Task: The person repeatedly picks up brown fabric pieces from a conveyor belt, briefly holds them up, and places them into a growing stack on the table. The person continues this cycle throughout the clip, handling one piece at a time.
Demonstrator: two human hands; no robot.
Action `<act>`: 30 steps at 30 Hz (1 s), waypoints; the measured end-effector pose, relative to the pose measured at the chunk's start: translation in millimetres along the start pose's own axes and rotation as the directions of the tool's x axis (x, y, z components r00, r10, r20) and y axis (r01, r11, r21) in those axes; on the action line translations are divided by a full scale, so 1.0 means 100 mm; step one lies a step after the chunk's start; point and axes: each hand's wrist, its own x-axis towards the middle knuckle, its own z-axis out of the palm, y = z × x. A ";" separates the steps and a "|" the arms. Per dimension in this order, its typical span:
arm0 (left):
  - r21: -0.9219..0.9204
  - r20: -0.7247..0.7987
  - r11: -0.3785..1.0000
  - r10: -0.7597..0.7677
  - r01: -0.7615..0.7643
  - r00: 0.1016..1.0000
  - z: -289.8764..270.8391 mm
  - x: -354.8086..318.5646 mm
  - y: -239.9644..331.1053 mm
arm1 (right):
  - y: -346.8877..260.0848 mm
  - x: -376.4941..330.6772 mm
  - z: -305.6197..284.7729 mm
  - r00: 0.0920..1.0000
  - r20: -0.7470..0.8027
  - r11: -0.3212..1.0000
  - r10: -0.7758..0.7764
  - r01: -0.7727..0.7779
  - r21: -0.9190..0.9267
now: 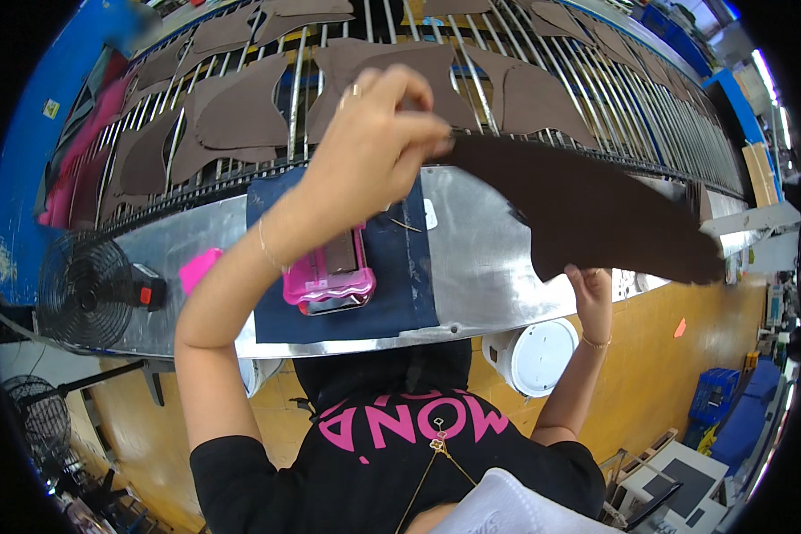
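In the head view, your left hand [378,133] is raised above the far edge of the dark blue rectangular mat [400,285], wrist arched and fingers curled (a ring and a thin bracelet show on that arm). Its grip is narrow, thumb and fingertips pinching the near end of the dark brown, flat, curved sheet [596,205]. Your right hand [592,289] is lower and to the right of the mat, forearm upright, with thumb and fingers closed on the sheet's lower edge.

The sheet is up in the air to the right of the mat, slanting down toward its far right end. It looks matte, thin and leather-like, narrow at your left hand and broader beyond, its outline slightly blurred.

Beyond the mat, similar brown cut pieces [240,107] with rounded outlines lie on a rack of parallel, shiny metal rods [645,116]. The mat itself looks creased and lies on a smooth, reflective silver metal table [472,276]. On it sits a glossy bright pink case [329,285]; to its left stands a round black wire-caged fan [84,294].
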 end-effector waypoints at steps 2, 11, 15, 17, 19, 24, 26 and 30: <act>0.083 -0.083 0.990 0.116 -0.110 0.990 0.00 0.40 -0.04 | -0.15 0.14 0.06 0.986 -0.161 0.994 -0.037 0.052 0.093; 0.495 -0.129 0.780 0.502 -0.383 0.855 0.11 1.43 0.09 | -0.71 0.90 0.32 0.981 -0.185 0.970 0.064 -0.017 0.242; 0.456 -0.247 0.827 0.472 -0.328 0.846 0.09 1.43 0.10 | -0.24 1.44 0.57 0.986 -0.143 0.825 0.091 0.006 0.565; 0.547 -0.404 0.789 0.540 -0.278 0.738 0.10 1.48 0.03 | -0.06 1.69 0.59 0.979 -0.151 0.753 0.139 -0.006 0.658; 0.542 -0.351 0.809 0.465 -0.228 0.812 -0.08 1.30 -0.03 | 0.13 1.98 0.54 0.970 -0.158 0.729 0.186 -0.028 0.684; 0.492 -0.070 0.869 -0.024 0.055 0.997 -0.92 0.14 0.03 | 0.54 2.71 0.59 0.928 -0.181 0.740 0.327 -0.132 0.660; 0.474 -0.131 0.847 -0.203 0.241 0.970 -1.01 -0.27 -0.04 | 0.80 2.96 0.57 0.898 -0.195 0.726 0.393 -0.173 0.666; 0.520 -0.249 0.671 -0.473 0.528 0.845 -1.31 -1.02 -0.10 | 1.18 3.39 0.80 0.858 -0.173 0.696 0.483 -0.256 0.671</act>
